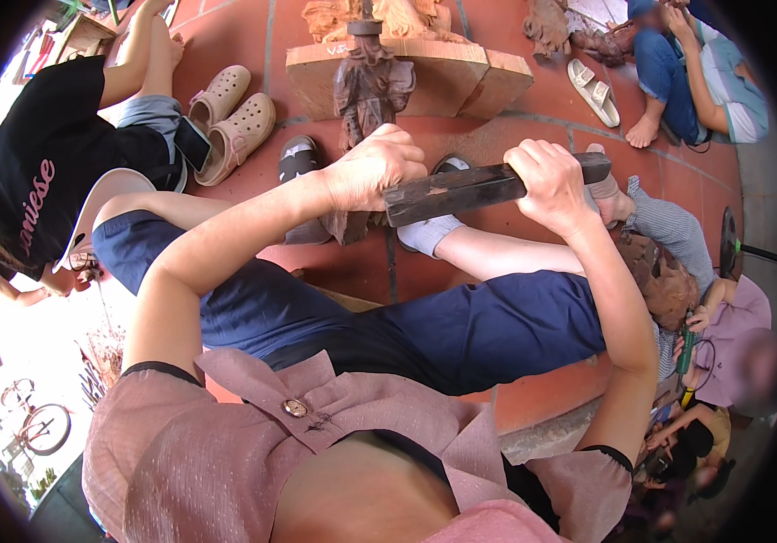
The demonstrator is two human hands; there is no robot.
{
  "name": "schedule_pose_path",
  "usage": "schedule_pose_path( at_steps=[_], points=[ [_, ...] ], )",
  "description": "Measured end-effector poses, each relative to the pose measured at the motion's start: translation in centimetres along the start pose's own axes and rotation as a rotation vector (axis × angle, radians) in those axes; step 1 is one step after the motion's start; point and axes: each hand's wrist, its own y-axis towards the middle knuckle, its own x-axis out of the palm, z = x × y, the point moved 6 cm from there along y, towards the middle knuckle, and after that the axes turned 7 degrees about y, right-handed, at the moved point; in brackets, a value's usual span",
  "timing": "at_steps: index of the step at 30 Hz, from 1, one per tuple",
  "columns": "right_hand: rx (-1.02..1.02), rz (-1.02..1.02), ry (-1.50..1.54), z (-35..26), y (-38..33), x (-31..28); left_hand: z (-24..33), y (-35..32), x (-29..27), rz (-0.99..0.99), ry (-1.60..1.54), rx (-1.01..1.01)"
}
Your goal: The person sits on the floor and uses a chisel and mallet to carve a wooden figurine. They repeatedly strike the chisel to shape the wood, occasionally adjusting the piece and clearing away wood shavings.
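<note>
- A dark wooden bar (488, 185), squared and worn like a mallet, lies almost level in mid-air above the person's knees, over the red tiled floor (316, 262).
- The right hand (551, 181) is wrapped firmly around the bar toward its right end, fingers curled over the top.
- The left hand (375, 167) is closed in a fist just at the bar's left end; what it grips is hidden under the fingers, and a dark carved wooden figure (369, 90) stands right behind and below it.
- The figure rises upright in front of pale wooden blocks (447, 72) that lie on the floor.
- The person's legs in dark blue trousers (461, 330) stretch under the bar, with a foot in a light sock (426, 233) beside the figure.
- A pair of beige clogs (230, 118) sits to the left on the tiles, next to a seated person in a black shirt (49, 154).
- A white sandal (593, 90) lies at upper right near another seated person in blue jeans (664, 63).
</note>
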Motion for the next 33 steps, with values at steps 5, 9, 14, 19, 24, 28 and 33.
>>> schedule_pose_path(
  at_steps=[5, 9, 14, 19, 24, 28, 33],
  points=[
    [-0.007, 0.112, -0.045, 0.0, 1.0, -3.0, 3.2, -1.2, -0.4, 0.085, -0.028, -0.006],
    [0.214, 0.283, 0.154, 0.6, 2.3, -5.4, 3.2, -2.3, 0.3, -0.165, -0.076, -0.148],
    [0.551, 0.465, 0.806, 1.8, 2.0, -6.9, -2.9, -4.0, -0.5, -0.325, 0.170, -0.558],
    [0.664, 0.705, 1.645, -1.5, -1.5, -7.0, -7.7, -5.6, -3.2, -0.480, 0.311, -0.689],
    [0.780, 0.860, 2.025, -5.6, -7.9, -1.4, -6.0, -5.9, -2.6, -0.522, 0.226, -0.541],
    [1.000, 0.934, 2.005, -9.5, -10.5, 4.4, -0.7, -4.4, -1.2, -0.406, 0.131, -0.482],
    [1.223, 0.641, 2.304, -12.0, -10.4, 8.4, 4.2, -1.9, 0.4, -0.317, -0.205, -0.346]
  ],
)
